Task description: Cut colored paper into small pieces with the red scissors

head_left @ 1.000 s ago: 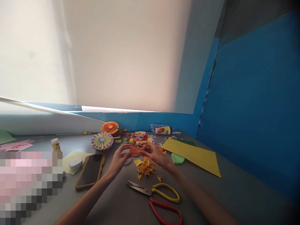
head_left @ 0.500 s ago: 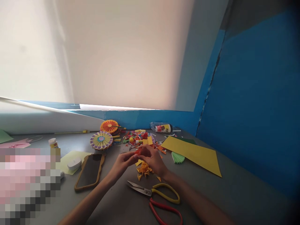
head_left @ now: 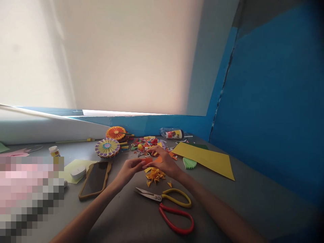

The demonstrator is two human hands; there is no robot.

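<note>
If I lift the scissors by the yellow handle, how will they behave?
The scissors will probably swing at the pivot, since the yellow handle and red handle stand spread apart. The metal blades suggest some weight. Lying flat on the table, they would likely slide rather than roll or tip.

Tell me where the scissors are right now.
In the head view, the scissors lie at lower centre on the grey table, just below the small folded yellow papers and right of the phone.

Light glows through a pale hanging covering [head_left: 131, 57] above the grey table [head_left: 121, 219], beside a blue wall [head_left: 273, 101].
</note>
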